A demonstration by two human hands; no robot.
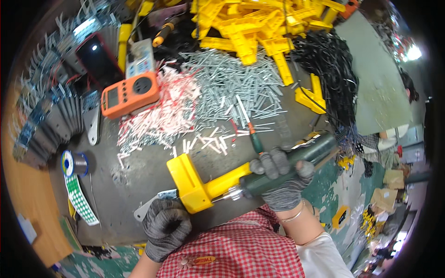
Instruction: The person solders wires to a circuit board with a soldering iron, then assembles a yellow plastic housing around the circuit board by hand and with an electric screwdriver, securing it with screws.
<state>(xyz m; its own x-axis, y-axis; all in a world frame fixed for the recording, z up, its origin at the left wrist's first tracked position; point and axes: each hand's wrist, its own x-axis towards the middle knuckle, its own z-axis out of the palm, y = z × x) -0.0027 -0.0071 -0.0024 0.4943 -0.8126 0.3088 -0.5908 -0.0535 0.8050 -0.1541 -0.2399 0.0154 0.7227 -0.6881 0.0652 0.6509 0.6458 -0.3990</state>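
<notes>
**Driver set to a yellow plastic part at the near edge of the bench**

The grey bench (139,171) carries, at its far side, a heap of yellow plastic mouldings (259,23), with a tangle of black cables (329,69) to the right. In the middle lie a spread of grey metal pins (232,88) and red-and-white sleeves (162,116); an orange meter (130,95) sits to the left. Near the body, the left hand (166,227), gloved in grey knit, is closed around the base of a yellow T-shaped plastic part (197,183). The right hand (282,178), gloved alike, grips a dark green powered driver (287,164), its metal tip at the part's stem. The step in hand looks like fastening; the next move would call for a steady part and a tip kept in line.
</notes>
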